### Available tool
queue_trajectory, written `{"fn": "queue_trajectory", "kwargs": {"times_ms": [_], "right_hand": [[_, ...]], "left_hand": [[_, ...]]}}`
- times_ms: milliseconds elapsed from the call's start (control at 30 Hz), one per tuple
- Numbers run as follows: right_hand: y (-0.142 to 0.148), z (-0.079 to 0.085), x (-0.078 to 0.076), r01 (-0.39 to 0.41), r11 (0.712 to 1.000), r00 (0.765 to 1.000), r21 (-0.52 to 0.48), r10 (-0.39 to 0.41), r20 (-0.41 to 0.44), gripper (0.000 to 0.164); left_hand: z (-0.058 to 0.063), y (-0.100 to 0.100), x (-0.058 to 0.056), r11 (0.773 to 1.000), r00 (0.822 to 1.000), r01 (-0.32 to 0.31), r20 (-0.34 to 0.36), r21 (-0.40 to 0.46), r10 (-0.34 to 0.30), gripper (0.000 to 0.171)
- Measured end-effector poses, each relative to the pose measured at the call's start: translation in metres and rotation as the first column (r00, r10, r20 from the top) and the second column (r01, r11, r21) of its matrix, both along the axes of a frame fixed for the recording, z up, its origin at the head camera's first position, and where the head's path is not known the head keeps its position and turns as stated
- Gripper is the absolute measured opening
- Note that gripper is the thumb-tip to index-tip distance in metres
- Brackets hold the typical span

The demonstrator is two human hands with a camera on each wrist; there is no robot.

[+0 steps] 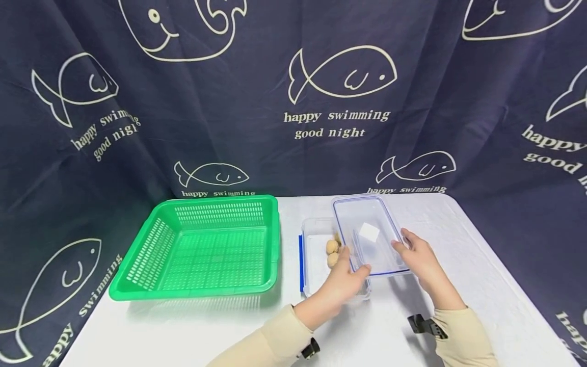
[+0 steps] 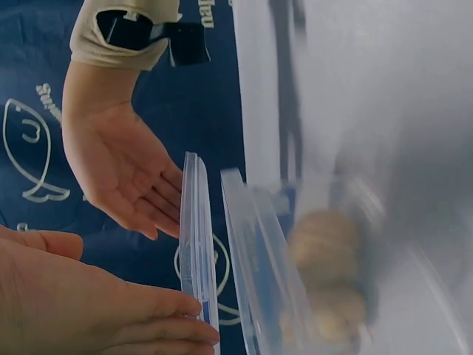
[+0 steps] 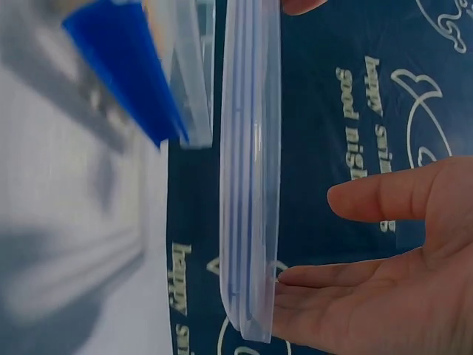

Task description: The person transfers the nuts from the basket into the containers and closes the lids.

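A clear plastic lid with a blue seal line and a white square label hangs above the right part of a clear plastic box. A gap shows between lid and box in both wrist views. My left hand touches the lid's left edge with straight fingers, its thumb apart from the lid. On the opposite edge, my right hand touches the lid with extended fingers, thumb also apart. Inside the box lie several tan, round walnuts, partly hidden by the lid and left hand.
A large green perforated basket stands left of the box on a white-covered table. One blue latch flap sticks out on the box's left side. A dark curtain with fish drawings hangs behind the table.
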State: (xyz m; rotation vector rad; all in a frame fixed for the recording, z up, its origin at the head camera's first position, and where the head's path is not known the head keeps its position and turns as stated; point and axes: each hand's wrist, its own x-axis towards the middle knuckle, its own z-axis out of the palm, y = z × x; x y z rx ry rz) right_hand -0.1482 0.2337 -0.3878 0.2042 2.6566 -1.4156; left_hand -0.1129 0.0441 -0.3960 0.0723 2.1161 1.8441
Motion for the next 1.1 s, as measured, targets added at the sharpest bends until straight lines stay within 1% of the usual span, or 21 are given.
{"fn": "queue_trajectory", "kwargs": {"times_ms": [67, 167, 367, 467, 600, 733, 800, 900, 1000, 1100], "right_hand": [[-0.008, 0.001, -0.001, -0.01, 1.0, 1.0, -0.008, 0.01, 0.001, 0.066], [-0.018, 0.001, -0.001, -0.027, 0.999, 1.0, -0.02, 0.027, -0.005, 0.066], [-0.035, 0.001, 0.001, -0.052, 0.996, 0.999, -0.076, 0.05, -0.02, 0.064], [-0.041, 0.001, 0.001, -0.058, 0.993, 0.998, -0.099, 0.054, -0.036, 0.062], [-0.048, -0.001, 0.0, -0.07, 0.988, 0.996, -0.136, 0.063, -0.056, 0.062], [-0.053, 0.001, -0.003, -0.073, 0.981, 0.994, -0.182, 0.057, -0.092, 0.062], [-0.056, 0.002, -0.004, -0.066, 0.975, 0.992, -0.213, 0.04, -0.123, 0.061], [-0.061, 0.004, -0.006, -0.064, 0.958, 0.983, -0.279, 0.012, -0.183, 0.059], [-0.065, 0.004, -0.009, -0.058, 0.939, 0.971, -0.34, -0.026, -0.236, 0.057], [-0.069, 0.003, -0.011, -0.049, 0.922, 0.963, -0.383, -0.058, -0.262, 0.057]], "left_hand": [[-0.002, -0.009, 0.0, 1.0, 1.0, 0.008, 0.005, -0.005, -0.008, 0.076], [-0.002, -0.022, 0.0, 1.0, 1.0, 0.01, -0.009, 0.005, -0.01, 0.077], [0.001, -0.044, -0.002, 1.0, 1.0, 0.007, -0.025, 0.002, -0.007, 0.076], [0.002, -0.051, -0.004, 1.0, 0.999, -0.013, -0.03, -0.012, 0.013, 0.075], [0.003, -0.058, -0.007, 0.998, 0.998, -0.056, -0.035, -0.012, 0.056, 0.075], [0.005, -0.064, -0.009, 0.995, 0.993, -0.097, -0.06, 0.019, 0.098, 0.075], [0.007, -0.066, -0.009, 0.992, 0.988, -0.123, -0.095, 0.022, 0.124, 0.074], [0.011, -0.068, -0.01, 0.986, 0.972, -0.164, -0.17, 0.005, 0.163, 0.071], [0.012, -0.069, -0.012, 0.978, 0.949, -0.21, -0.24, -0.005, 0.203, 0.068], [0.011, -0.07, -0.015, 0.966, 0.929, -0.257, -0.281, -0.012, 0.243, 0.07]]}}
